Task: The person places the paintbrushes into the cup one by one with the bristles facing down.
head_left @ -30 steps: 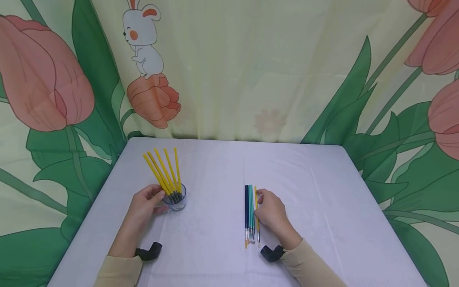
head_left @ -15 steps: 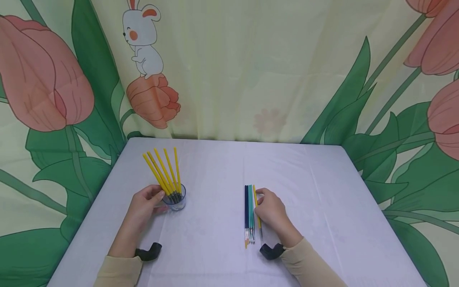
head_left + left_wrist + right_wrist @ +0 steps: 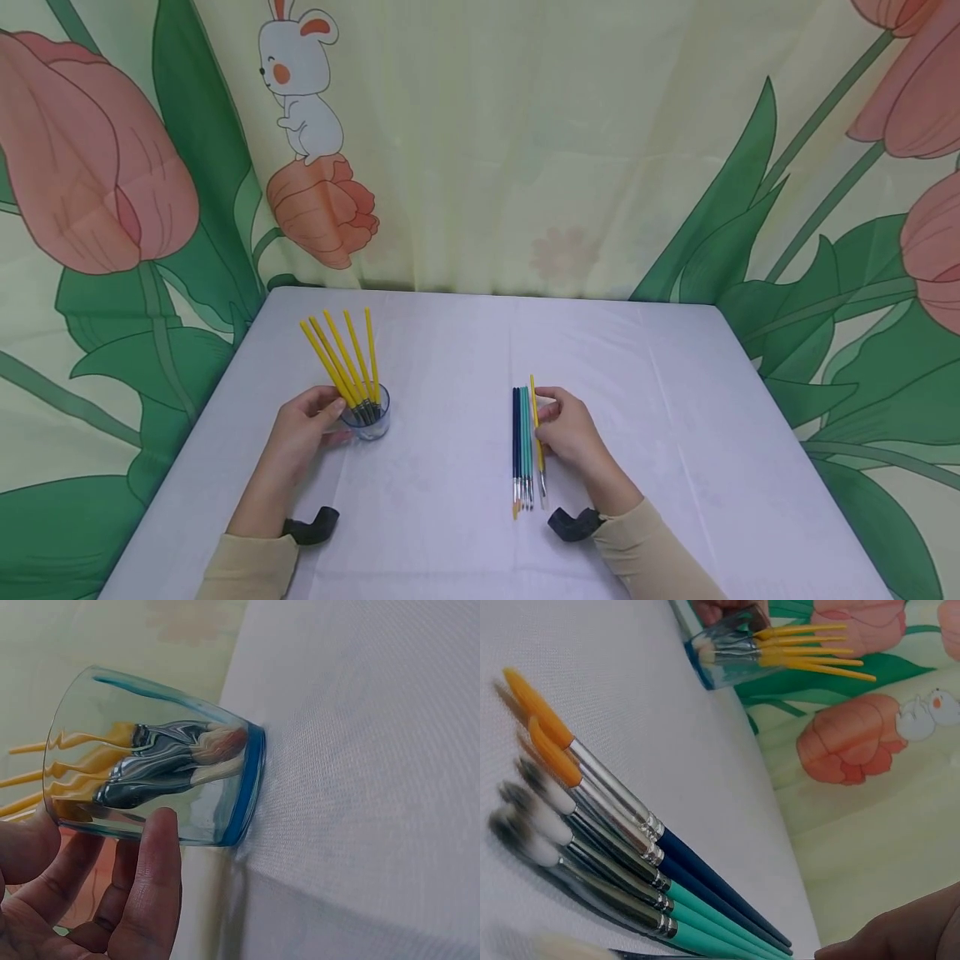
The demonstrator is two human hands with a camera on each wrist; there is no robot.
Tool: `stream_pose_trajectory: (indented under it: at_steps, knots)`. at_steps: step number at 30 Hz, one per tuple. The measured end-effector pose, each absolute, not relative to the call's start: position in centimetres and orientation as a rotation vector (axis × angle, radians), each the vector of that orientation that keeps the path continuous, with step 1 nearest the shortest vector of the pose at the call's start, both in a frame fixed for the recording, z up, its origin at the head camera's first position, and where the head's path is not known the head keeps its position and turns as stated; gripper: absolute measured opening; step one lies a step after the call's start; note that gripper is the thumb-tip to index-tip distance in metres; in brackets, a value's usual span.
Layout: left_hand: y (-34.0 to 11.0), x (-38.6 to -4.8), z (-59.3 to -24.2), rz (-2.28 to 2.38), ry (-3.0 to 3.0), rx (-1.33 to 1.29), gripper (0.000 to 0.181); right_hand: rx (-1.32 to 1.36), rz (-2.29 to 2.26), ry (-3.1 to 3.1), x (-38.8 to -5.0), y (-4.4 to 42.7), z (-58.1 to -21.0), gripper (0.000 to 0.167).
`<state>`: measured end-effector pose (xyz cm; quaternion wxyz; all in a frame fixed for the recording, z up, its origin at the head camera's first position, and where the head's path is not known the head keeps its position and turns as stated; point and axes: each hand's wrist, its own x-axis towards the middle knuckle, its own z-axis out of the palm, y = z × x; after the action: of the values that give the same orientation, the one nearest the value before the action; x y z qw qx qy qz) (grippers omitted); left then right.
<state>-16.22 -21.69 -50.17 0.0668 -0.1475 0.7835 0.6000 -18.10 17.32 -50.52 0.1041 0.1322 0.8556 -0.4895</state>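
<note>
My left hand (image 3: 303, 425) holds a clear glass cup (image 3: 202, 814) with a blue base, thumb and fingers at its side. Inside the cup several yellow-handled paintbrushes (image 3: 352, 358) stand bristles down and lean left. On the right, my right hand (image 3: 570, 433) pinches one more yellow-handled paintbrush (image 3: 537, 433) between thumb and fingers; its bristle end points toward me. Just left of it lie two dark blue paintbrushes (image 3: 712, 877) with orange bristles and several teal paintbrushes (image 3: 705, 922) with dark-and-white bristles, side by side. In the right wrist view the pinched brush is mostly cut off.
A white cloth (image 3: 450, 500) covers the table. Behind it hangs a curtain (image 3: 480, 167) printed with tulips and a rabbit. Black curved pieces (image 3: 313, 527) sit at both wrists.
The yellow-handled paintbrush in my right hand has shifted away from me, its handle end now past the other brushes. The right hand has moved slightly; the left hand and cup stay put.
</note>
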Motion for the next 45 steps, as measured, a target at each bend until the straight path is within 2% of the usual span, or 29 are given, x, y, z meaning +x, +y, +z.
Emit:
stream_pose_trajectory:
  at_steps: [13,29,45]
  knots:
    - [-21.8,-16.2,-50.2,1.818,2.364,-0.433,0.038,0.360,-1.651,2.499,-18.4,16.4,-49.8,0.076]
    - [-21.8,-16.2,-50.3,1.823,2.365,-0.417,0.039,0.297,-1.943,2.399,-18.8,14.0,-48.9,0.071]
    - [-21.9,-16.3,-50.3,1.817,2.360,-0.428,0.040,0.230,-2.218,2.323,-19.1,10.6,-48.3,0.073]
